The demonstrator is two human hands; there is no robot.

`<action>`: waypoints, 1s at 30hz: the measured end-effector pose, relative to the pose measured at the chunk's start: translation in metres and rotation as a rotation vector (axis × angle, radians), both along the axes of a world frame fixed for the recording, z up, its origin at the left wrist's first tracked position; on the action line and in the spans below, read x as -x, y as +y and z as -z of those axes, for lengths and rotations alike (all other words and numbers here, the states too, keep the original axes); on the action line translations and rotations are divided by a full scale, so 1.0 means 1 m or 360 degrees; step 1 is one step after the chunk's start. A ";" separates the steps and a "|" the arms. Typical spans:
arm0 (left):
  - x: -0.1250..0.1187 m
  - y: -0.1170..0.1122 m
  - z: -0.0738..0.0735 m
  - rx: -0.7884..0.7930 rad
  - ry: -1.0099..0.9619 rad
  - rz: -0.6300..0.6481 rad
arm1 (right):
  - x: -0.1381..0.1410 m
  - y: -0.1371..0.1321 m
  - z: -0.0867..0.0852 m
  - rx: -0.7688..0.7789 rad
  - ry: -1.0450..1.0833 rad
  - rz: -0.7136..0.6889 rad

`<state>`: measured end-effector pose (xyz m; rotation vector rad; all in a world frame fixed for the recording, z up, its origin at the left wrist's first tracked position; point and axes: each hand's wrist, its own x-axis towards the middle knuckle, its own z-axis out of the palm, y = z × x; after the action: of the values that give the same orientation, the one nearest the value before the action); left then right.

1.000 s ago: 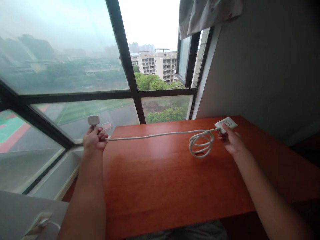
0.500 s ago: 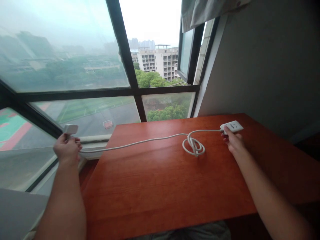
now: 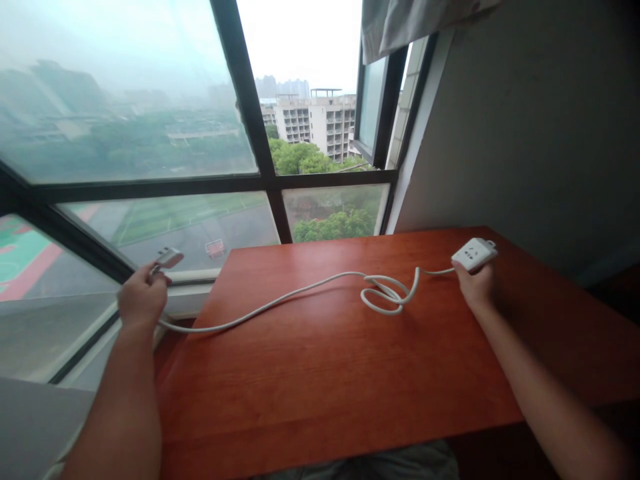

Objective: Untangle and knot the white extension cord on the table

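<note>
My left hand [image 3: 141, 300] is closed round a white plug [image 3: 169, 257], held off the table's left side in front of the window. From it a white cord [image 3: 280, 301] sags onto the reddish wooden table [image 3: 325, 373] and runs right to a small tangled loop [image 3: 386, 298]. My right hand [image 3: 476, 285] grips the white socket block [image 3: 473, 253] at the cord's other end, lifted slightly at the far right of the table.
A large window with dark frames [image 3: 250, 113] stands behind the table, its sill [image 3: 190, 293] at the left. A grey wall [image 3: 540, 133] borders the table's right side. A cloth [image 3: 410, 20] hangs at the top.
My left hand swung out to the left past the table's edge, and the plug now tilts sideways. The coil got smaller and looser. My right hand moved the socket block slightly right.
</note>
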<state>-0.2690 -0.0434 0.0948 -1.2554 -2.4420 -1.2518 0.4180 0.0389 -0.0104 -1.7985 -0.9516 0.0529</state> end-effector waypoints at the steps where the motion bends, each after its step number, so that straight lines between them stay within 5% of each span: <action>1: -0.008 0.006 -0.002 0.0083 0.0127 0.0045 | 0.009 0.001 -0.002 0.0056 -0.0163 -0.0062; 6: -0.077 0.021 -0.028 0.0277 0.0459 0.0528 | 0.053 0.003 -0.013 0.0207 -0.0697 -0.0365; 12: -0.195 0.003 -0.055 0.0320 0.0811 0.1283 | 0.094 0.003 -0.024 0.0176 -0.1081 -0.0550; 14: -0.228 -0.007 -0.049 0.0403 0.0829 0.1585 | 0.102 0.004 -0.027 0.0236 -0.1106 -0.0559; 17: -0.269 -0.018 -0.027 0.0534 0.0703 0.1741 | 0.109 0.005 -0.027 0.0312 -0.1068 -0.0563; 21: -0.305 -0.016 0.011 0.0384 0.0282 0.2074 | 0.113 0.006 -0.023 0.0301 -0.0951 -0.0587; 25: -0.321 -0.009 0.036 0.0332 -0.0030 0.2118 | 0.114 0.005 -0.018 0.0254 -0.0823 -0.0643; 30: -0.313 -0.012 0.040 0.0483 0.0028 0.2081 | 0.111 0.004 -0.018 0.0280 -0.0719 -0.0616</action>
<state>0.0445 -0.0559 0.0549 -3.1237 -1.6579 -0.9252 0.3068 0.0426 0.0072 -1.7953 -1.6553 -0.0304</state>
